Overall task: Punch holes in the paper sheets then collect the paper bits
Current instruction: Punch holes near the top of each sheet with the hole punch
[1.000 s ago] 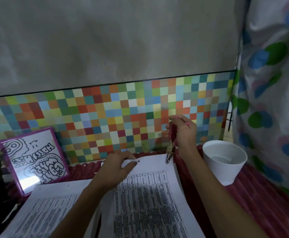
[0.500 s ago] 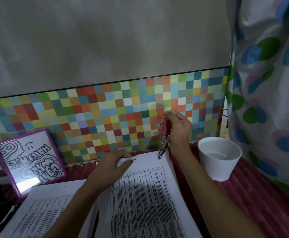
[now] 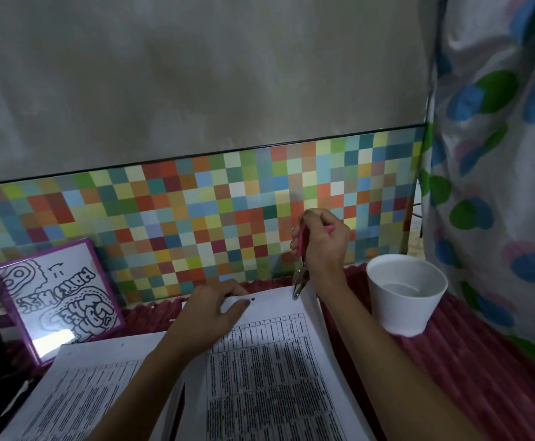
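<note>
At sheet [image 3: 275,361] edge, right hand [image 3: 323,246] still grips punch [image 3: 301,276]

The right hand [image 3: 323,246] hides most of the punch [image 3: 301,278]; print on the sheets [image 3: 275,377] is blurred.

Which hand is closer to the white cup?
Right. The right hand, gripping the hole punch, is just left of the white cup; the left hand presses the paper sheet farther left.

Dim, soft, wide-angle edge distortion
</note>
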A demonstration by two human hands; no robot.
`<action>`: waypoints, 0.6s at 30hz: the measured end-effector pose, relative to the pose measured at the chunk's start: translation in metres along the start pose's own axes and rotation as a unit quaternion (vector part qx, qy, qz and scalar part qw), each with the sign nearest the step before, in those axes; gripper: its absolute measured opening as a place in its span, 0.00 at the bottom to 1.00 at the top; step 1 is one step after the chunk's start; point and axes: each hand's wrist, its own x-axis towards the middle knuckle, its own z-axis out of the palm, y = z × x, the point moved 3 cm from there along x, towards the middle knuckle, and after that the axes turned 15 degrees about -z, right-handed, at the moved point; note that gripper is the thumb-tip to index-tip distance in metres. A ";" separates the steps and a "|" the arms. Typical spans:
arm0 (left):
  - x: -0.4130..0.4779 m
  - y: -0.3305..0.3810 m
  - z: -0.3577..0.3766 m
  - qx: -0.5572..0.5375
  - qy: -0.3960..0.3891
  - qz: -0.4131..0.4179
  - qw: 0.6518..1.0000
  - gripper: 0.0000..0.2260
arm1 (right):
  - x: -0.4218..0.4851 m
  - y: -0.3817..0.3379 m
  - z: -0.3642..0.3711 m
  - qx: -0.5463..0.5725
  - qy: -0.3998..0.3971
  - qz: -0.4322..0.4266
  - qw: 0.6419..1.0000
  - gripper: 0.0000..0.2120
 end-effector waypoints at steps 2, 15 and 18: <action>0.000 0.002 0.005 0.021 0.012 0.001 1.000 0.08 | -0.001 -0.002 0.003 -0.003 -0.006 -0.014 1.000 0.12; 0.015 0.043 0.050 0.046 0.048 0.028 0.997 0.10 | -0.008 0.000 0.001 0.003 0.018 -0.043 0.999 0.17; 0.016 0.041 0.050 0.040 0.049 0.031 0.997 0.10 | -0.007 -0.001 0.002 0.005 0.018 -0.033 0.999 0.17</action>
